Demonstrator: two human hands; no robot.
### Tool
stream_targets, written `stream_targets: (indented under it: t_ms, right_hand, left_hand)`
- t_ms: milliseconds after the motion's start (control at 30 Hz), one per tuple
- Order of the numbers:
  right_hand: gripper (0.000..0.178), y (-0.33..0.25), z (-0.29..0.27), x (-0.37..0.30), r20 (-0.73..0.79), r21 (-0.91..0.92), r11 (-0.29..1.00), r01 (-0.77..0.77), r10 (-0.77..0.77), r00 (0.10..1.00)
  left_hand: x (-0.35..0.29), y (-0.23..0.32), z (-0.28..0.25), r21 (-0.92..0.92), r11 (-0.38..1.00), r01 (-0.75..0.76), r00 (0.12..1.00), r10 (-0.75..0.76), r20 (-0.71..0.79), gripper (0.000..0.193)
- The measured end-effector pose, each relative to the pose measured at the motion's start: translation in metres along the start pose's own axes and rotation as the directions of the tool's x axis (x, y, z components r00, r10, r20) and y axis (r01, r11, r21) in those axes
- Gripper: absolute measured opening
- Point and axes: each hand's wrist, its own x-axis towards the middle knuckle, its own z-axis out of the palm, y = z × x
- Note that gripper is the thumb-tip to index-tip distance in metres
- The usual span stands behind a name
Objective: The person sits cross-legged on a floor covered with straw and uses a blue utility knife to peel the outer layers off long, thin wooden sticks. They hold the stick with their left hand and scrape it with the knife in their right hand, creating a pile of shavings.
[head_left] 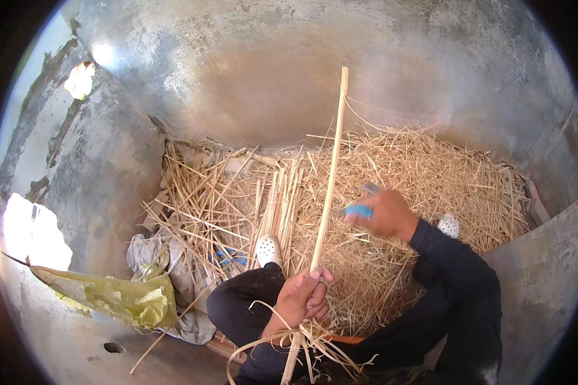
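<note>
Your left hand (304,296) is clenched around the long, pale, straight bamboo stick (328,173) near its lower end, just above your dark-trousered lap, with loose curling strips of dry fibre (302,340) trailing below the grip. The stick rises from there, tilted slightly right, its tip standing against the grey wall. It looks light, stiff and dry, likely splintery along its edges; the low grip you have seems the steadier place to hold it, since the thin upper length would probably flex. Your right hand (382,213), sleeved in dark cloth, hovers just right of the stick at mid-length, fingers curled on a small blue-handled tool (359,210); its blade is too small to make out. Your white perforated clogs (268,250) rest in a heap of brittle golden straw and split strips (392,167). A crumpled yellow-green plastic sack (125,298) lies left. Beyond, a rough, mottled concrete wall (270,70) curves around.
</note>
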Motion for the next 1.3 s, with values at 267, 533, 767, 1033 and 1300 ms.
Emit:
stream_targets:
  t_ms: [267,533,767,1033,1300]
  right_hand:
    - [0.078,-0.041,-0.014,-0.007,0.123,-0.153,0.988,0.013,0.006,0.992]
    - [0.078,-0.038,-0.011,-0.001,0.008,-0.238,0.962,0.131,-0.133,0.991]
    - [0.076,0.008,-0.021,0.020,-0.108,-0.327,0.945,-0.018,-0.018,0.994]
    - [0.072,0.070,-0.046,0.040,-0.094,-0.480,0.795,-0.370,0.373,0.923]
    - [0.082,0.111,-0.047,0.058,-0.224,-0.389,0.718,-0.577,0.534,0.815]
  left_hand:
    - [-0.003,-0.004,0.008,0.238,0.970,-0.055,0.996,0.070,-0.054,0.030]
    - [-0.005,-0.003,0.013,0.188,0.981,-0.047,0.999,0.051,-0.018,0.025]
    - [-0.008,-0.005,0.015,0.201,0.978,-0.056,0.998,0.049,0.038,0.024]
    - [-0.018,-0.017,0.017,0.269,0.963,0.024,0.996,-0.045,0.074,0.021]
    - [-0.030,-0.028,0.016,0.355,0.930,0.093,0.992,-0.117,0.048,0.022]
